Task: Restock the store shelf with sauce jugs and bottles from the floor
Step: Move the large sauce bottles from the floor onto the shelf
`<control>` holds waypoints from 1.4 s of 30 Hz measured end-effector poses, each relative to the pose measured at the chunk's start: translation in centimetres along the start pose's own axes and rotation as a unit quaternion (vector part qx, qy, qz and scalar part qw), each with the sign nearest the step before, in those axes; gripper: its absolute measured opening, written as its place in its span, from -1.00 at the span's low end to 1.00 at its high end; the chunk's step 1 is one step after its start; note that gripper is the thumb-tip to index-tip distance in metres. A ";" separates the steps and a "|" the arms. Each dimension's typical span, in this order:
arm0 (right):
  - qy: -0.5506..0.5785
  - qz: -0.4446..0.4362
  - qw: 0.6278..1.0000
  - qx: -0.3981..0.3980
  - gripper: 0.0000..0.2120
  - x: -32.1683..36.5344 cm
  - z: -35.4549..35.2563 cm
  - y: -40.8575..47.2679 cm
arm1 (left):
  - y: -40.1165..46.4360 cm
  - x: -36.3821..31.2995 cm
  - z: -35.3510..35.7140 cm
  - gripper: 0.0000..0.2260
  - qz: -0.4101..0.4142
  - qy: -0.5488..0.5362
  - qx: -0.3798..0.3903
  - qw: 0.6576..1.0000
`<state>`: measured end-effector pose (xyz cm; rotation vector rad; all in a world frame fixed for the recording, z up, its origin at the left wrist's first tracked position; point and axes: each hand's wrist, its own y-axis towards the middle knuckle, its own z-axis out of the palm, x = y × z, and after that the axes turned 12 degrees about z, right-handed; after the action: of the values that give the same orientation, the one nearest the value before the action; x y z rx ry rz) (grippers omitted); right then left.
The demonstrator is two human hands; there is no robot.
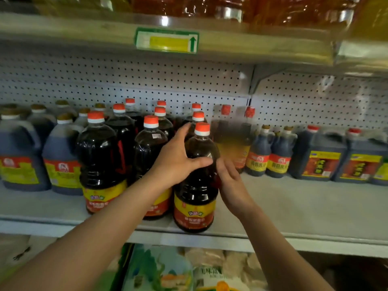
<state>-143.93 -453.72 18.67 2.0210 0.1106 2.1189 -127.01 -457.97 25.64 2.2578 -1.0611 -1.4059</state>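
Observation:
A dark sauce bottle (196, 185) with an orange cap and a yellow-red label stands at the front edge of the grey shelf (294, 206). My left hand (176, 158) wraps its upper body from the left, thumb across the front. My right hand (231, 181) touches the bottle's right side with nearly straight fingers. Several matching orange-capped bottles (98, 160) stand in rows to the left and behind.
Blue-tinted jugs (21, 160) fill the shelf's left end. Small bottles (259, 156) and dark square jugs (319, 156) line the back right, with bare shelf in front of them. An upper shelf (231, 45) carries amber oil containers. Packaged goods (168, 269) lie below.

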 end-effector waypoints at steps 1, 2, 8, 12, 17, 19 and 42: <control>-0.023 -0.011 1.000 0.005 -0.66 -0.4 0.0 -0.7 | -0.1 -0.4 -0.2 0.00 0.007 0.005 0.007 1.000; -0.044 -0.021 0.999 0.015 -0.62 -1.0 -0.1 -1.3 | -0.2 -0.8 -0.4 0.03 0.013 0.009 0.014 1.000; -0.115 0.019 0.991 0.061 -0.08 -5.1 -0.4 -3.7 | -0.4 -1.6 -1.0 -0.05 0.039 0.047 0.045 0.997; -0.108 0.036 0.993 0.040 -0.02 -6.4 0.0 -3.8 | 0.2 -1.9 -1.4 0.02 0.030 0.080 0.092 0.992; -0.117 0.027 0.993 0.014 -0.03 -6.7 0.0 -3.3 | 0.9 -2.3 -1.6 0.02 0.030 0.131 0.105 0.985; -0.126 0.026 0.992 0.006 -0.01 -6.9 -0.1 -3.1 | 1.2 -2.3 -1.4 0.00 0.033 0.139 0.109 0.984; -0.187 0.051 0.981 0.019 -0.03 -7.6 -1.2 -0.1 | 2.5 -1.0 -1.0 0.03 0.013 0.148 0.094 0.984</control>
<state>-144.80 -455.05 11.13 2.4536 -0.0122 1.7604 -127.48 -459.10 28.20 2.4748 -1.1571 -0.9539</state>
